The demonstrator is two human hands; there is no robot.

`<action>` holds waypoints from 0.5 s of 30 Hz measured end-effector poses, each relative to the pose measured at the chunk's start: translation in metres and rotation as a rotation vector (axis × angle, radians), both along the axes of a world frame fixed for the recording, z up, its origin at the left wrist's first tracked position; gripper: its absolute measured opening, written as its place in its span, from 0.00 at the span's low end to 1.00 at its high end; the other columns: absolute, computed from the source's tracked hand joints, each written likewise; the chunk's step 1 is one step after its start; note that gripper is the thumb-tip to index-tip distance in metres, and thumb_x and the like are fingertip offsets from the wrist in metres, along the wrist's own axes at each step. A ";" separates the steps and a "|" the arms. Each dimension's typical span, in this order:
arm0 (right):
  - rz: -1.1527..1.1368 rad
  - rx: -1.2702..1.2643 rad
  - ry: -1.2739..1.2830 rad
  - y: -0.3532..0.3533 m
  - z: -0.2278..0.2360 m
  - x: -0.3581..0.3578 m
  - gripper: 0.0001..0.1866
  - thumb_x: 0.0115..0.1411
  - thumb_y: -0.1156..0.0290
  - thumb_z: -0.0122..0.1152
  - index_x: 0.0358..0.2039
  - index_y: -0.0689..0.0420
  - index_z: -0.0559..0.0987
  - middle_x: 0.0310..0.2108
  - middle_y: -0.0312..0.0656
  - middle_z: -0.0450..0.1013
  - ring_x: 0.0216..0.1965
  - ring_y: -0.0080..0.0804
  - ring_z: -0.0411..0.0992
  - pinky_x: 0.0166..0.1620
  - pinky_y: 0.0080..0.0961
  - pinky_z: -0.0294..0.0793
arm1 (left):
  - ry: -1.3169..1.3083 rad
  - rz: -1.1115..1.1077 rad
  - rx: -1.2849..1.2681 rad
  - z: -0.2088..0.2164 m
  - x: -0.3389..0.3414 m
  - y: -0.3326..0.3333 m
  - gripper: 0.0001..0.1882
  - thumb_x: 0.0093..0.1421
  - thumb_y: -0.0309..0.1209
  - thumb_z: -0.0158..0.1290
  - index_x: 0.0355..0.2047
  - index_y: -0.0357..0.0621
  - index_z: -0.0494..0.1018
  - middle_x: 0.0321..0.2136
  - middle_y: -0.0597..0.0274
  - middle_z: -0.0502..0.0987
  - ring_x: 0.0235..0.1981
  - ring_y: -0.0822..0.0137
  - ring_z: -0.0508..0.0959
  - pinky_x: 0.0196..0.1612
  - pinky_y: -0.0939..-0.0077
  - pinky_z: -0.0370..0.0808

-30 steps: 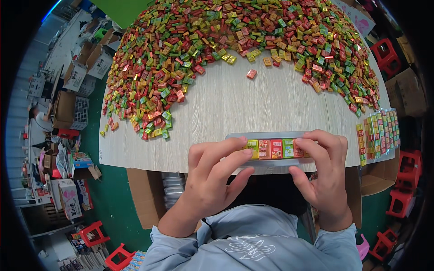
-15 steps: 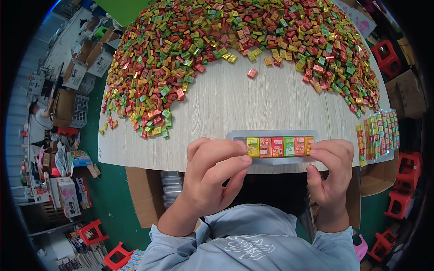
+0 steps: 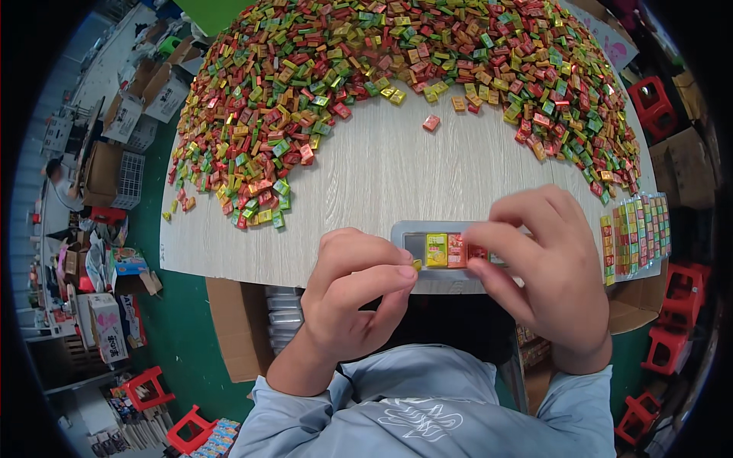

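Observation:
A clear plastic tray (image 3: pixel 414 243) lies near the table's front edge, with a row of small wrapped candies in it. Its left end is bare beside a yellow-green candy (image 3: pixel 437 250), followed by an orange-red candy (image 3: pixel 456 249). My left hand (image 3: pixel 355 294) is at the tray's left end, thumb and forefinger closed on a small yellow wrapped candy (image 3: pixel 417 265), mostly hidden by the fingertips. Over the tray's right part reaches my right hand (image 3: pixel 546 263), thumb and forefinger apart around a red candy (image 3: pixel 478 253). That hand covers the rest of the row.
A big heap of wrapped candies (image 3: pixel 366 53) curves round the table's far side and both flanks. One loose red candy (image 3: pixel 431 123) lies before it. Filled clear packs (image 3: pixel 637 233) stand at the right edge. Below the table are cardboard boxes (image 3: pixel 237 328) and stacked clear trays (image 3: pixel 284 317).
My right hand has moved left from the tray's right end and now covers much of the row. The tray and its candies have shifted slightly right. My left hand stays near the left end.

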State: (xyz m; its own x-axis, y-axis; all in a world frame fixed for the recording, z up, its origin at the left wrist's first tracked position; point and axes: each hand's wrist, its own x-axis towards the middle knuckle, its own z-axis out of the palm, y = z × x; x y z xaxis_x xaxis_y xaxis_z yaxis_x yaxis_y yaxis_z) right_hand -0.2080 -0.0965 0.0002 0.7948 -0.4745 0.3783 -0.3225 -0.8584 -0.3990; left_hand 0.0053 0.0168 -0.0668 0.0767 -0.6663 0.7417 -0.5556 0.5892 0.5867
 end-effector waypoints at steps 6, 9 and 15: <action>0.051 -0.039 0.173 -0.003 0.015 0.012 0.15 0.50 0.70 0.74 0.39 0.54 0.82 0.39 0.40 0.74 0.39 0.42 0.73 0.43 0.40 0.71 | -0.020 -0.023 0.083 0.001 0.002 0.001 0.17 0.62 0.18 0.62 0.48 0.44 0.71 0.42 0.52 0.78 0.39 0.61 0.79 0.43 0.63 0.77; 0.053 -0.036 0.208 0.003 0.018 0.012 0.16 0.49 0.69 0.74 0.40 0.54 0.82 0.39 0.40 0.74 0.39 0.42 0.73 0.42 0.40 0.71 | 0.008 -0.039 0.082 -0.001 0.001 0.000 0.17 0.61 0.18 0.64 0.47 0.44 0.72 0.42 0.53 0.79 0.40 0.61 0.79 0.44 0.62 0.77; -0.029 -0.047 0.233 0.008 0.020 0.019 0.18 0.48 0.69 0.74 0.40 0.55 0.81 0.40 0.40 0.74 0.41 0.42 0.73 0.43 0.40 0.71 | -0.002 -0.065 0.090 -0.003 0.002 -0.002 0.19 0.58 0.18 0.66 0.47 0.45 0.72 0.41 0.53 0.79 0.40 0.60 0.79 0.45 0.62 0.77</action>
State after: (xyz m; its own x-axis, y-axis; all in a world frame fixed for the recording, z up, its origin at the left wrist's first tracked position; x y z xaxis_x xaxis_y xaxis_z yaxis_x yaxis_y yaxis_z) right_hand -0.1888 -0.0883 0.0205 0.8493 -0.4849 0.2087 -0.4262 -0.8630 -0.2712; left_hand 0.0072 0.0148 -0.0700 0.0296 -0.7338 0.6787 -0.5197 0.5687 0.6375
